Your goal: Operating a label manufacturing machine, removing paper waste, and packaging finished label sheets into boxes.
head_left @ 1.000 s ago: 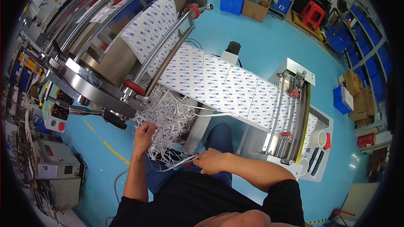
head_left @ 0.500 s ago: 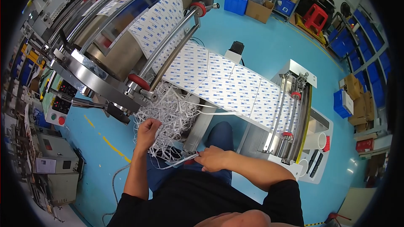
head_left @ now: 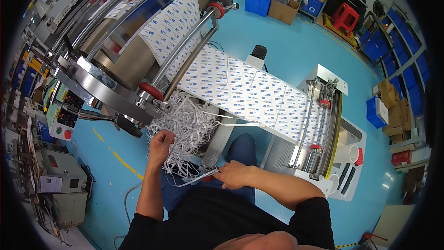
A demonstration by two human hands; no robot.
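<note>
My right hand [head_left: 233, 175] is closed with its fingertips pinching a narrow white paper strip [head_left: 196, 179] that trails left across my lap. My left hand [head_left: 161, 148] is curled into a fist beside a tangled heap of white paper strips [head_left: 185, 134]; whatever it may grip is hidden. Above the heap, a wide white web printed with small blue marks [head_left: 240, 90] runs from a large roller [head_left: 132, 60] on the left down to a roller unit [head_left: 317, 125] on the right. Two thin strips [head_left: 238, 124] stretch from the web's near edge into the heap.
A metal beam [head_left: 219, 146] stands between the heap and my knee [head_left: 242, 150]. The machine's round metal end plate [head_left: 101, 81] juts out at left, near a control box with buttons [head_left: 64, 118]. Blue bins [head_left: 257, 2] and cartons [head_left: 283, 10] stand on the far floor.
</note>
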